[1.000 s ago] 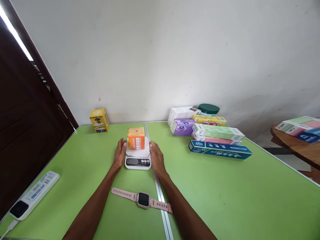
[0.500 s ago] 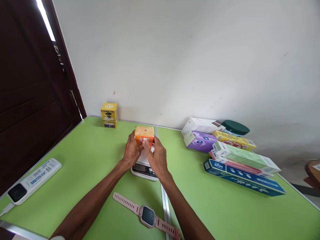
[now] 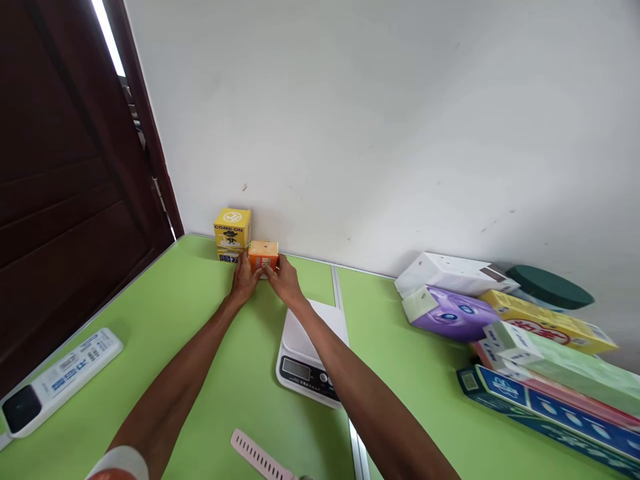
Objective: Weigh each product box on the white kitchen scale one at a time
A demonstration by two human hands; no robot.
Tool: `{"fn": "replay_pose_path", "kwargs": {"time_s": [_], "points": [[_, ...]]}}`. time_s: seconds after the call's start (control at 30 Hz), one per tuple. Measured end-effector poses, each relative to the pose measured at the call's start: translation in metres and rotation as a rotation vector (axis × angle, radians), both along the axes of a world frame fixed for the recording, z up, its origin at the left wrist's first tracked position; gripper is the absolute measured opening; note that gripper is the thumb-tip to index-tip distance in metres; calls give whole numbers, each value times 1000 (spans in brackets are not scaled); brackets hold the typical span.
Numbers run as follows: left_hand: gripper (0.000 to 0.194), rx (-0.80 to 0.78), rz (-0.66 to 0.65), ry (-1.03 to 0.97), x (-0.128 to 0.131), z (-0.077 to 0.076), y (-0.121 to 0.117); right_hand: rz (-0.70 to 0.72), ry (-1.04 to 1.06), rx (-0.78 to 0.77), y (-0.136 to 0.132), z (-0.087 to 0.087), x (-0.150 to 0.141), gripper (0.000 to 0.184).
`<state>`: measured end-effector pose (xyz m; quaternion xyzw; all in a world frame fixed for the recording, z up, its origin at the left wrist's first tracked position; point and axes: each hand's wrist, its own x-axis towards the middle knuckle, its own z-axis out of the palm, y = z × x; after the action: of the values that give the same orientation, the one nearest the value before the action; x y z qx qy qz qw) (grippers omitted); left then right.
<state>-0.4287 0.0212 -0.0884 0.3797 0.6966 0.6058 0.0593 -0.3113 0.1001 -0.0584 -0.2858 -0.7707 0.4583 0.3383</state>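
Between my two hands is a small orange box point(image 3: 263, 253), close to the wall at the back of the green table. My left hand point(image 3: 244, 279) grips its left side, and my right hand point(image 3: 285, 277) its right side, with both thumbs on the front face. Just left of it stands a yellow box point(image 3: 233, 230) printed "COME ON", partly behind my left fingers. A white kitchen scale point(image 3: 295, 337) with a dark display lies nearer to me, its right part covered by my right forearm. Nothing rests on the visible part of its platform.
At the right lie a white box point(image 3: 440, 272), a purple box point(image 3: 450, 313), a yellow box point(image 3: 550, 323), a green box point(image 3: 565, 360) and a blue box point(image 3: 545, 407). A green lid point(image 3: 550, 285) is behind them. A white power bank point(image 3: 65, 380) and a pink watch strap point(image 3: 260, 457) are nearer.
Both hands have carried the orange box from over the scale, back and left, to beside the yellow box. The scale's platform has come into view. The camera view has shifted.
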Motion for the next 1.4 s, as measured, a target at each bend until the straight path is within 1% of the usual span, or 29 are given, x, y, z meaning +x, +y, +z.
{"fn": "replay_pose_path", "kwargs": {"time_s": [0.07,0.17,0.23,0.33,0.4,0.47,0.5,0.63,0.7,0.77,0.83,0.9,0.93,1.0,1.07,1.1,1.17,1.23,1.27,1.3,1.33,1.4], "points": [[58,-69,54,70,0,2,3,-24,-20,39,8,-2,-6,24],[48,-239,204,178,3,9,3,-77,-76,96,18,-6,-10,17],[45,-349,278,230,4,12,0,-85,-92,113,21,-10,-9,14],[41,-449,295,239,3,11,-3,-46,-59,111,21,-16,-6,17],[38,-438,277,204,4,9,-1,-34,-65,94,20,-17,-6,18],[40,-392,262,150,8,9,4,-42,-110,72,18,-13,-9,18],[46,-375,258,119,11,9,8,-46,-135,65,18,-9,-11,18],[83,-345,225,16,21,14,27,-55,-189,51,22,6,-26,17],[94,-270,193,-9,21,15,34,-34,-174,24,24,12,-31,15],[102,-159,143,12,16,11,36,-6,-151,-1,24,16,-29,18],[108,-86,65,70,10,4,33,-6,-141,-12,22,20,-14,29],[107,-104,-3,124,4,-4,27,-15,-130,-6,16,24,17,42],[105,-119,-21,142,2,-8,24,-13,-113,3,12,26,39,45],[98,-142,-33,180,4,-10,19,-15,-45,42,-3,31,93,45],[89,-139,-33,228,16,-2,14,-87,58,121,-22,35,157,40],[84,-125,-37,253,27,6,12,-172,104,175,-30,35,191,38],[77,-81,-87,292,60,26,11,-440,147,289,-42,33,261,36],[72,-33,-209,292,107,46,13,-780,139,377,-42,25,327,43],[71,-15,-292,272,133,52,15,-944,122,393,-38,18,358,49],[70,-1,-383,232,161,56,18,-1090,98,384,-30,11,386,58],[69,2,-475,184,190,55,22,-1209,78,353,-21,2,412,69],[71,-46,-638,114,245,46,31,-1380,50,235,2,-15,454,87]]}}
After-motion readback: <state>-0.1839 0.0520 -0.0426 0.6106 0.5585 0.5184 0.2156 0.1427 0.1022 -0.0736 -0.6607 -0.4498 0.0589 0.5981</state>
